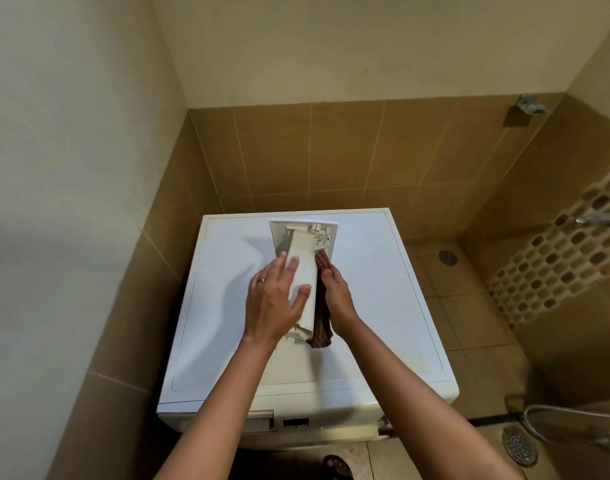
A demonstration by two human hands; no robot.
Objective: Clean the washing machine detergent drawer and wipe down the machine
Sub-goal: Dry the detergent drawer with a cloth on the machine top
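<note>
The white detergent drawer (302,258) is out of its slot and stands tilted on top of the white washing machine (383,289), its front panel facing away from me. My left hand (274,299) grips the drawer's body from the left, fingers wrapped over it. My right hand (336,292) holds a dark red checked cloth (321,317) pressed against the drawer's right side. The cloth hangs down past the drawer's near end.
The empty drawer slot (258,420) shows on the machine's front at the lower left. Brown tiled walls close in on the left and behind. A tap (599,218) and hose (566,415) are on the right, with floor drains (518,445) below. A sandalled foot (336,467) is at the bottom.
</note>
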